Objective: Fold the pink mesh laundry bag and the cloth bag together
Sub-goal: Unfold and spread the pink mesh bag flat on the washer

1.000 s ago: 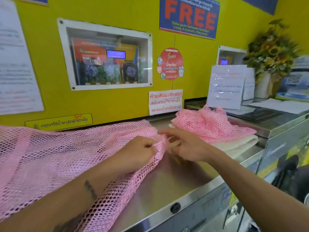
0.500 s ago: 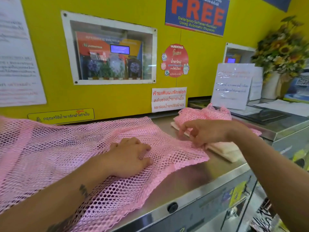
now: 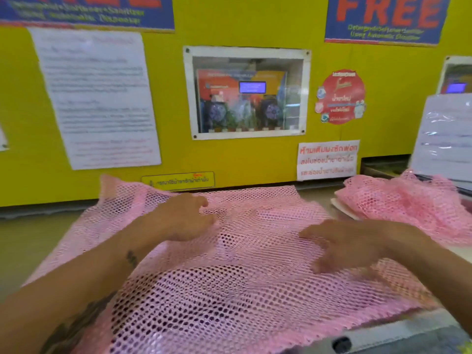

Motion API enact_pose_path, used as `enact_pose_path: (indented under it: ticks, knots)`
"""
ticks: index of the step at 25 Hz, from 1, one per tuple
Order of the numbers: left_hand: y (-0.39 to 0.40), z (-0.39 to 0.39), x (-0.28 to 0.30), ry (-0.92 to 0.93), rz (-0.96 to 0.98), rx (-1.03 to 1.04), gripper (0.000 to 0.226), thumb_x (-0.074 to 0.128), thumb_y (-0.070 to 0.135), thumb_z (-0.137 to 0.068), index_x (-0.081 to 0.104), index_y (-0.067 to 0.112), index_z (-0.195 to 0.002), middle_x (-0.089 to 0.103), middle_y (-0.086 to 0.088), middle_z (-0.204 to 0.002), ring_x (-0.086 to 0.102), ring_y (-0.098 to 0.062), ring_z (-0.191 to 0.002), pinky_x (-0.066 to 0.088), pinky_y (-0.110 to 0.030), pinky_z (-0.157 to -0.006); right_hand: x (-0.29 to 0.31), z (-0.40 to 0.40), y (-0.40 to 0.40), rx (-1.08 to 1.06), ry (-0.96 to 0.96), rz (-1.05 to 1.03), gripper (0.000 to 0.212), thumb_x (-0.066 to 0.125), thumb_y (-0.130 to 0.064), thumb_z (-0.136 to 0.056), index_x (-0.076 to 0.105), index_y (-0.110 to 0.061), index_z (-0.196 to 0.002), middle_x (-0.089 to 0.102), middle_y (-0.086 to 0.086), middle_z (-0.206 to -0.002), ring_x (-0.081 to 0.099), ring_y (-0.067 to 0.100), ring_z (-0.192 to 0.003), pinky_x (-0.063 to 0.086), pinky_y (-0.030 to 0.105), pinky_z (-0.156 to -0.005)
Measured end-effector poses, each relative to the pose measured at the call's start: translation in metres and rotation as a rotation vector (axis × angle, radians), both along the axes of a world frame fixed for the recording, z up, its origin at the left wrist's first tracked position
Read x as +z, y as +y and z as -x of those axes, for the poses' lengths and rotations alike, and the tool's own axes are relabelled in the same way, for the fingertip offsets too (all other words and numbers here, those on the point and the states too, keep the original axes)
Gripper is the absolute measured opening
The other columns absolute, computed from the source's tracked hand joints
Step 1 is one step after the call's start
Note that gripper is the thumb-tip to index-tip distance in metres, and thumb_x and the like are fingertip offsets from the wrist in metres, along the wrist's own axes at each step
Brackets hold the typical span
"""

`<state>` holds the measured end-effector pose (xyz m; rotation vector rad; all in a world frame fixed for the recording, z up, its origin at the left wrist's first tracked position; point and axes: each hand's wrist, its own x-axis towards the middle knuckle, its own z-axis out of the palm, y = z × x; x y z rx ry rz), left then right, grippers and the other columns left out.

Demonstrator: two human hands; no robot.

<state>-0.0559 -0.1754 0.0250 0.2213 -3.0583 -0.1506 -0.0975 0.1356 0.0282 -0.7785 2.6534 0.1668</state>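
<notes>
Lying spread over most of the steel counter top (image 3: 398,335), near edge draped toward the front lip: pink mesh laundry bag (image 3: 229,290), flat and wide, far edge reaching almost to the yellow wall (image 3: 229,159), left corner lifted slightly. Visible at the counter's front lip, just below the mesh edge: small black knob (image 3: 341,344).

Resting palm-down on the right part of the mesh: right hand (image 3: 352,247), fingers extended and slightly spread, pointing left, pinching nothing as far as the motion blur allows. Reaching in from the lower left, forearm tattooed: left hand (image 3: 184,218), laid on the mesh a little farther back, fingers loosely bent with tips touching the netting; hard to tell through the blur whether any mesh is caught between them. Hands well apart, bare pink netting between.

Farther right, just beside the spread bag: second heap of pink mesh (image 3: 408,205), crumpled, sitting on a folded pale cloth bag (image 3: 343,209), only a cream edge showing beneath. Behind that heap, leaning upright: plastic-covered white notice (image 3: 444,139).

Mounted on the wall beyond: white-framed window (image 3: 246,92) with a small blue screen and pump dials inside, large white printed sheet (image 3: 94,98) to its left, round red sticker (image 3: 342,97) and white sign with red lettering (image 3: 328,159) to its right, narrow yellow label (image 3: 178,180) low above the mesh, blue banner reading FREE (image 3: 385,19) at top right.
</notes>
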Motion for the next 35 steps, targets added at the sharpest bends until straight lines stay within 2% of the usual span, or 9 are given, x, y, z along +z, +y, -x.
enact_pose_path:
  ticks: [4, 7, 10, 12, 17, 20, 24, 27, 35]
  knots:
    - [-0.053, -0.028, -0.029, -0.155, 0.085, 0.226, 0.081, 0.016, 0.080, -0.079, 0.024, 0.038, -0.148, 0.021, -0.011, -0.160, 0.024, -0.039, -0.144, 0.020, -0.066, -0.111, 0.019, 0.006, -0.041, 0.031, 0.244, 0.188, 0.076, 0.049, -0.069, -0.084, 0.022, -0.042, -0.150, 0.024, -0.005, -0.162, 0.027, 0.022, -0.146, 0.026, 0.044, -0.117]
    - [-0.057, -0.044, -0.042, -0.206, 0.048, 0.222, 0.081, 0.012, 0.080, -0.082, 0.008, 0.039, -0.152, 0.005, -0.007, -0.165, 0.005, -0.033, -0.150, 0.009, -0.066, -0.114, -0.008, 0.024, -0.093, 0.100, 0.218, 0.314, 0.082, 0.032, -0.079, -0.083, 0.007, -0.043, -0.153, 0.005, 0.002, -0.166, 0.005, 0.030, -0.151, 0.013, 0.057, -0.119]
    - [-0.059, -0.056, -0.037, -0.163, -0.019, 0.174, 0.083, 0.015, 0.081, -0.078, 0.026, 0.037, -0.147, 0.020, -0.010, -0.161, 0.018, -0.033, -0.147, 0.018, -0.061, -0.114, -0.031, 0.036, -0.102, 0.078, 0.045, 0.064, 0.103, 0.012, -0.095, -0.066, -0.010, -0.043, -0.152, -0.011, 0.006, -0.165, -0.010, 0.034, -0.151, 0.001, 0.059, -0.119]
    - [-0.071, -0.063, -0.031, -0.041, -0.147, 0.175, 0.079, 0.020, 0.078, -0.079, 0.038, 0.034, -0.142, 0.032, -0.010, -0.155, 0.030, -0.032, -0.141, 0.025, -0.053, -0.113, -0.026, 0.030, -0.096, 0.097, 0.001, -0.010, 0.099, 0.015, -0.092, -0.070, -0.010, -0.042, -0.152, -0.009, 0.003, -0.166, -0.006, 0.029, -0.152, 0.002, 0.056, -0.120]
    - [-0.093, -0.070, -0.041, -0.113, -0.086, 0.323, 0.081, 0.016, 0.077, -0.082, 0.014, 0.038, -0.152, 0.009, -0.007, -0.164, 0.010, -0.032, -0.150, 0.010, -0.062, -0.116, -0.020, 0.030, -0.097, 0.004, 0.251, 0.141, 0.094, 0.011, -0.088, -0.073, -0.009, -0.042, -0.153, -0.009, 0.008, -0.165, -0.002, 0.038, -0.151, 0.008, 0.068, -0.115]
    - [-0.092, -0.071, -0.046, -0.153, -0.057, 0.325, 0.078, 0.012, 0.078, -0.085, 0.005, 0.041, -0.153, -0.002, -0.004, -0.166, 0.000, -0.030, -0.151, 0.004, -0.064, -0.116, -0.043, 0.037, -0.088, -0.036, 0.207, 0.182, 0.107, -0.003, -0.096, -0.058, -0.007, -0.045, -0.152, -0.006, 0.006, -0.166, -0.002, 0.034, -0.151, 0.006, 0.069, -0.114]
    - [-0.094, -0.074, -0.044, -0.187, -0.079, 0.276, 0.096, 0.010, 0.088, -0.069, 0.011, 0.040, -0.152, 0.005, -0.005, -0.165, 0.006, -0.031, -0.151, 0.011, -0.058, -0.118, -0.045, 0.027, -0.066, -0.049, 0.135, 0.172, 0.103, -0.001, -0.094, -0.062, -0.011, -0.044, -0.152, -0.010, 0.005, -0.166, -0.008, 0.033, -0.151, 0.000, 0.066, -0.115]
    - [-0.088, -0.079, -0.044, -0.169, -0.094, 0.225, 0.099, 0.016, 0.087, -0.068, 0.015, 0.036, -0.153, 0.013, -0.012, -0.163, 0.014, -0.033, -0.149, 0.018, -0.050, -0.119, -0.041, 0.018, -0.060, -0.005, 0.202, 0.208, 0.117, -0.007, -0.098, -0.048, -0.009, -0.044, -0.152, -0.008, 0.002, -0.166, -0.008, 0.028, -0.152, -0.002, 0.065, -0.115]
    - [-0.075, -0.093, -0.042, -0.169, -0.049, 0.262, 0.107, 0.008, 0.092, -0.056, 0.015, 0.042, -0.150, 0.012, -0.008, -0.164, 0.012, -0.034, -0.149, 0.019, -0.059, -0.115, -0.045, 0.018, -0.060, 0.055, 0.143, 0.222, 0.113, -0.006, -0.097, -0.050, -0.003, -0.048, -0.152, -0.004, -0.005, -0.166, -0.003, 0.023, -0.152, 0.002, 0.063, -0.117]
